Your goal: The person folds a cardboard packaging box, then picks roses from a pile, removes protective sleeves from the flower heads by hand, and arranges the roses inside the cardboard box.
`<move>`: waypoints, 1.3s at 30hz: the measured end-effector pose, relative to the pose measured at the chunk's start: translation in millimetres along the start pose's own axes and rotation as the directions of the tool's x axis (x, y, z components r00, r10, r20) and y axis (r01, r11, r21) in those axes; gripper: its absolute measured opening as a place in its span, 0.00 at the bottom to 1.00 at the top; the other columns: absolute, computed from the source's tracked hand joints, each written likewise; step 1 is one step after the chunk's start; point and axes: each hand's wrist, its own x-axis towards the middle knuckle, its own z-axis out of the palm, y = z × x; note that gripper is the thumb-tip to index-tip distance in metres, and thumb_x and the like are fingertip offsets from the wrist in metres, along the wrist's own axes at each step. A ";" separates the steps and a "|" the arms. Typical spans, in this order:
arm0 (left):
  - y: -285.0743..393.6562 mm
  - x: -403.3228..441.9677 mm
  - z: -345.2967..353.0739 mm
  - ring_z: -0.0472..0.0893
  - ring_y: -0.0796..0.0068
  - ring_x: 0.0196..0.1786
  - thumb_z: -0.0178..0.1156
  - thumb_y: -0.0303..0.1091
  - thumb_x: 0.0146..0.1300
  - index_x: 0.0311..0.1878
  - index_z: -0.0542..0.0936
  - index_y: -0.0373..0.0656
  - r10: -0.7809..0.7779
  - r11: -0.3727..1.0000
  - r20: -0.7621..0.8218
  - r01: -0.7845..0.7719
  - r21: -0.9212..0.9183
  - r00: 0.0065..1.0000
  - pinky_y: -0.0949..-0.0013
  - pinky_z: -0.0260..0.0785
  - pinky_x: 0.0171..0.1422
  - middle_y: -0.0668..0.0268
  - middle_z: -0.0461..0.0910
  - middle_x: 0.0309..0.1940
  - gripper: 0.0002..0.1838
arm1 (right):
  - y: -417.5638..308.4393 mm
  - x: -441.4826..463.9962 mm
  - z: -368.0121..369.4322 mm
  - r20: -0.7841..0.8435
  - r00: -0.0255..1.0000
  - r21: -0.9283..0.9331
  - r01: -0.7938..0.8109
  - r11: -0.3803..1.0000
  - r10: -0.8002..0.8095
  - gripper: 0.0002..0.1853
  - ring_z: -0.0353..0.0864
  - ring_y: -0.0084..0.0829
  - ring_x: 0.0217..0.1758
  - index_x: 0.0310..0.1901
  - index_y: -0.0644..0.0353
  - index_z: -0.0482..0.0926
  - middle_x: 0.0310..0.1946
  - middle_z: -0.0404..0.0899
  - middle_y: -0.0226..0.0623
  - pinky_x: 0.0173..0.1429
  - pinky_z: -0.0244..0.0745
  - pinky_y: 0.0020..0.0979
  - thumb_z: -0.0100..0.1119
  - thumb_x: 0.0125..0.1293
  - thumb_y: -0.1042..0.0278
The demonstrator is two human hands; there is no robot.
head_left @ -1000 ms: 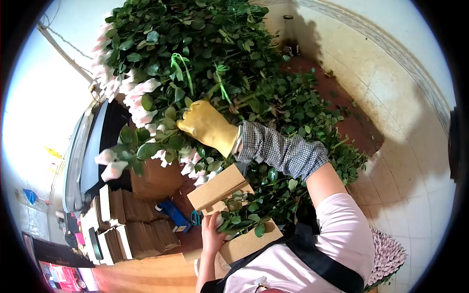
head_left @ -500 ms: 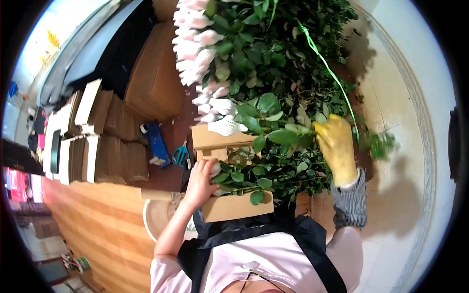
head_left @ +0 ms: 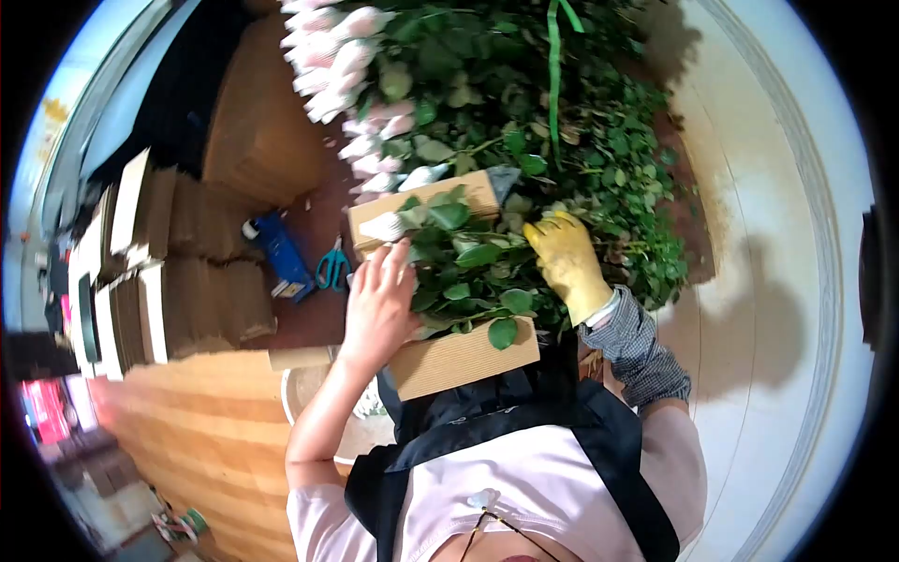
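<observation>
A leafy rose [head_left: 479, 255] lies across the opened cardboard wrap [head_left: 464, 361], its head in a white mesh sleeve [head_left: 384, 228] against the upper flap. My bare left hand [head_left: 375, 298] is just below that head, fingers stretched out and fingertips close to the sleeve; whether they touch it I cannot tell. In a yellow glove, my right hand [head_left: 567, 260] is closed around the rose's stem end, right of the wrap. More green stems lie inside the wrap, under the leaves.
Beyond the wrap is a large pile of sleeved roses [head_left: 332, 61] with a green strap [head_left: 554, 89]. To the left are teal scissors [head_left: 333, 266], a blue box [head_left: 279, 255] and stacked cardboard [head_left: 201, 304]. A white bin [head_left: 304, 389] stands below the table edge.
The rose has come left and down onto the wrap, with my right hand moving left on its stem. My left hand has risen slightly toward the head, fingers straighter.
</observation>
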 end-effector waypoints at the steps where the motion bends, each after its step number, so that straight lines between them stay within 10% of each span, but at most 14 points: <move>1: -5.7 4.4 -1.0 0.66 0.50 0.71 0.79 0.34 0.36 0.58 0.82 0.41 0.028 0.999 0.042 -0.027 -0.043 0.999 0.51 0.61 0.74 0.57 0.67 0.70 0.37 | 0.3 -9.0 -6.7 -0.094 0.995 0.135 0.035 0.990 -0.022 0.29 0.82 0.41 0.57 0.62 0.60 0.76 0.52 0.83 0.45 0.68 0.72 0.40 0.68 0.56 0.68; 7: -16.5 4.9 30.3 0.65 0.42 0.71 0.79 0.29 0.37 0.54 0.83 0.39 -0.012 0.962 -0.062 -0.005 -0.273 0.998 0.46 0.61 0.75 0.53 0.69 0.67 0.34 | -17.2 -2.2 -20.8 -0.298 0.910 0.679 -0.011 0.734 0.289 0.34 0.80 0.49 0.56 0.70 0.56 0.69 0.57 0.81 0.48 0.65 0.73 0.46 0.69 0.62 0.64; 11: -12.5 -3.1 35.1 0.64 0.43 0.72 0.74 0.25 0.44 0.56 0.82 0.41 -0.094 0.958 -0.066 0.072 -0.278 0.993 0.47 0.63 0.74 0.53 0.67 0.68 0.30 | -26.7 16.1 26.9 0.071 0.987 0.427 -0.158 0.890 0.141 0.14 0.84 0.41 0.46 0.52 0.54 0.81 0.35 0.84 0.36 0.67 0.70 0.46 0.66 0.64 0.67; 12: -8.3 -6.5 36.2 0.65 0.42 0.71 0.75 0.25 0.45 0.57 0.81 0.42 -0.181 0.927 -0.061 0.150 -0.345 0.982 0.47 0.63 0.73 0.51 0.66 0.67 0.30 | -29.6 14.7 23.3 -0.181 0.971 0.495 -0.048 0.868 0.157 0.09 0.83 0.39 0.42 0.44 0.51 0.82 0.30 0.82 0.32 0.70 0.68 0.47 0.66 0.62 0.68; 16: -7.4 -6.3 39.8 0.67 0.42 0.69 0.75 0.29 0.47 0.57 0.81 0.42 -0.269 0.884 -0.055 0.224 -0.411 0.962 0.48 0.64 0.72 0.49 0.66 0.67 0.29 | -29.6 1.9 21.4 -0.411 0.907 0.387 0.080 0.919 0.094 0.12 0.84 0.38 0.42 0.44 0.46 0.83 0.31 0.82 0.32 0.72 0.66 0.48 0.67 0.59 0.71; 19: -13.8 -1.5 39.8 0.69 0.40 0.65 0.77 0.37 0.44 0.54 0.82 0.42 -0.153 0.943 -0.043 0.132 -0.307 0.987 0.46 0.64 0.69 0.47 0.71 0.61 0.31 | -27.2 -1.6 32.9 -0.215 0.958 0.512 -0.056 0.857 0.191 0.12 0.84 0.37 0.44 0.43 0.48 0.83 0.32 0.83 0.31 0.74 0.65 0.49 0.68 0.56 0.73; 23: -11.9 5.5 30.3 0.69 0.41 0.63 0.77 0.37 0.42 0.52 0.83 0.43 -0.083 0.958 -0.079 0.058 -0.282 0.993 0.45 0.64 0.67 0.49 0.71 0.60 0.30 | -38.8 13.0 2.1 -0.527 0.800 0.384 -0.077 0.920 0.287 0.07 0.82 0.37 0.44 0.34 0.50 0.82 0.30 0.80 0.30 0.75 0.61 0.47 0.65 0.54 0.73; 27: -14.9 1.0 40.2 0.70 0.42 0.62 0.76 0.35 0.42 0.51 0.82 0.44 -0.149 0.910 -0.058 0.114 -0.398 0.987 0.46 0.64 0.67 0.51 0.71 0.58 0.29 | -40.3 16.8 6.8 -0.209 0.919 0.366 -0.244 0.898 0.335 0.07 0.82 0.37 0.44 0.34 0.51 0.82 0.30 0.80 0.32 0.73 0.64 0.47 0.65 0.53 0.75; 33: -15.1 0.5 40.1 0.71 0.43 0.59 0.75 0.35 0.42 0.52 0.82 0.45 -0.138 0.922 -0.056 0.108 -0.372 0.989 0.47 0.64 0.66 0.52 0.72 0.52 0.28 | -40.5 17.5 34.7 -0.388 0.853 0.454 -0.152 0.878 0.348 0.11 0.82 0.38 0.42 0.38 0.53 0.84 0.28 0.80 0.34 0.70 0.68 0.44 0.65 0.52 0.78; 39: -16.8 -0.9 40.0 0.71 0.46 0.57 0.73 0.32 0.39 0.52 0.82 0.46 -0.131 0.920 -0.051 0.102 -0.378 0.990 0.49 0.65 0.64 0.53 0.72 0.49 0.30 | -27.9 2.8 24.7 -0.217 0.949 0.351 -0.144 0.925 0.230 0.13 0.82 0.37 0.42 0.42 0.51 0.85 0.32 0.82 0.32 0.71 0.66 0.43 0.66 0.53 0.76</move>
